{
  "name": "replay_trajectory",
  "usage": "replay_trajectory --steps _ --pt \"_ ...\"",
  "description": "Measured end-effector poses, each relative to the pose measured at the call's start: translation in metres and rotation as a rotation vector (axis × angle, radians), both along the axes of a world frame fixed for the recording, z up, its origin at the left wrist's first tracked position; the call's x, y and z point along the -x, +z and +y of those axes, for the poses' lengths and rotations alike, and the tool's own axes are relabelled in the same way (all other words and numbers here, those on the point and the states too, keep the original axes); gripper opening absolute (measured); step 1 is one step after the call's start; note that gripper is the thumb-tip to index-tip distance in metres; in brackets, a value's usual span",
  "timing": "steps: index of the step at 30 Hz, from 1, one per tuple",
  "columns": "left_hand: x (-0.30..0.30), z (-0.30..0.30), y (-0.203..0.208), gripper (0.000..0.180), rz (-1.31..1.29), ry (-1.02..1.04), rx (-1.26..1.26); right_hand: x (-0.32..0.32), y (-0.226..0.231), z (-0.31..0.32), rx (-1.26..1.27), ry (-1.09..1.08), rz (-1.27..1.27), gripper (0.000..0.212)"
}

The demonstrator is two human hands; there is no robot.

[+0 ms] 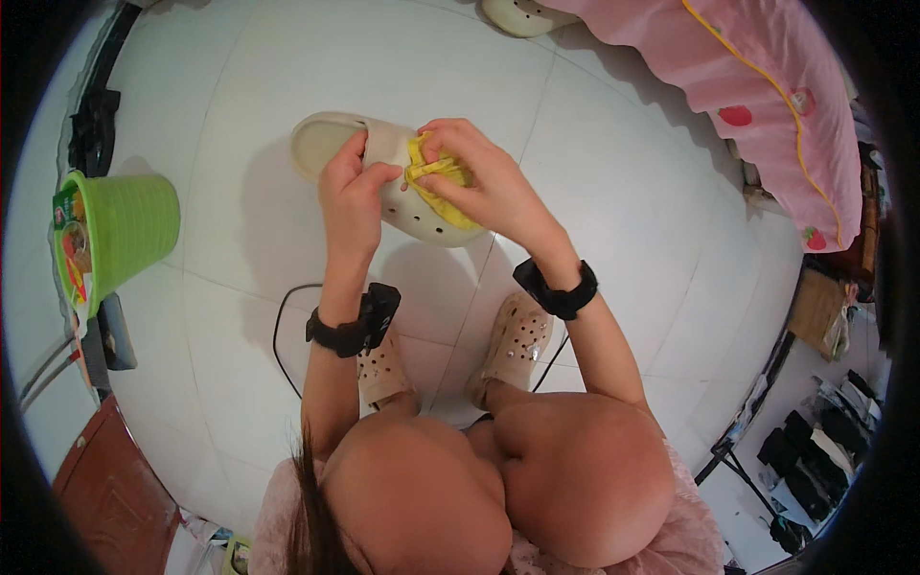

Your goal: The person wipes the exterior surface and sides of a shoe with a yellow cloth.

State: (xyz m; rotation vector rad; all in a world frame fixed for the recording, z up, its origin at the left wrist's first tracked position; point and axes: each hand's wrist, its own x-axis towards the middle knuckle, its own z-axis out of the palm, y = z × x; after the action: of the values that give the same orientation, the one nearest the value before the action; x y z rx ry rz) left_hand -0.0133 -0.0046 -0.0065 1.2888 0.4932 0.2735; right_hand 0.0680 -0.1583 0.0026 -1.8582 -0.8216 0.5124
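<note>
An off-white clog (386, 142) is held up over the tiled floor, its heel toward the left and its holed toe toward the right. My left hand (353, 206) grips it near the foot opening, with fingers partly hidden inside and the thumb on top. Against the upper of the toe, my right hand (498, 187) pinches a crumpled yellow cloth (448, 203). Some of the cloth spreads over the clog's holes. Black devices are strapped to both my wrists.
A green bucket (134, 225) stands at the left. Another off-white clog (522, 16) lies at the far edge, beside a pink strawberry-patterned curtain (652, 29). On my feet are beige clogs (517, 340). Dark items (810, 465) sit at the lower right, and a brown panel (120, 484) at the lower left.
</note>
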Motion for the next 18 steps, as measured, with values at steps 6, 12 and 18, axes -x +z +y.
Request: replay_trajectory --steps 6,12,18 --pt "0.002 -0.001 0.005 0.02 0.048 0.002 -0.038 -0.001 -0.009 -0.001 -0.004 -0.014 -0.025 0.021" --pt "0.0 -0.002 0.009 0.024 0.051 0.004 -0.094 -0.001 -0.006 -0.001 -0.079 0.012 -0.002 0.022" --pt "0.004 0.001 0.004 0.023 0.079 -0.02 -0.125 0.0 -0.008 0.001 -0.038 0.013 0.01 0.022"
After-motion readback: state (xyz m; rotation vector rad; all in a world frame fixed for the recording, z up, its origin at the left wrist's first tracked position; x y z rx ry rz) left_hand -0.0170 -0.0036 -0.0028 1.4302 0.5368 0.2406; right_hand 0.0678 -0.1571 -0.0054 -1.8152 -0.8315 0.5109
